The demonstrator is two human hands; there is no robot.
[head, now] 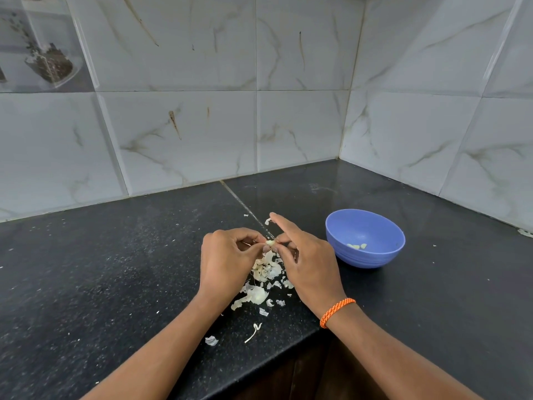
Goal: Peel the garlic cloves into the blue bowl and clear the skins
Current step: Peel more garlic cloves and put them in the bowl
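a person's two hands meet over a black speckled counter (115, 269) set into a tiled corner, a single garlic clove (270, 242) held between them above the counter's front edge. the left hand (227, 261) pinches the clove with curled fingertips; the right hand (305, 261) grips it from the other side with thumb and bent fingers, its index finger stretched out straight toward the back wall. an orange braided band (336, 311) circles the right wrist. below the hands a heap of papery garlic skins (266, 272) lies on the counter, with loose flakes scattered toward the front edge and a few more just behind the fingers. the blue bowl (366, 255) stands just right of the hands, nearer the right-hand wall, with a few pale peeled cloves (357, 246) lying in its bottom. marbled grey wall tiles (178, 134) rise behind the counter.
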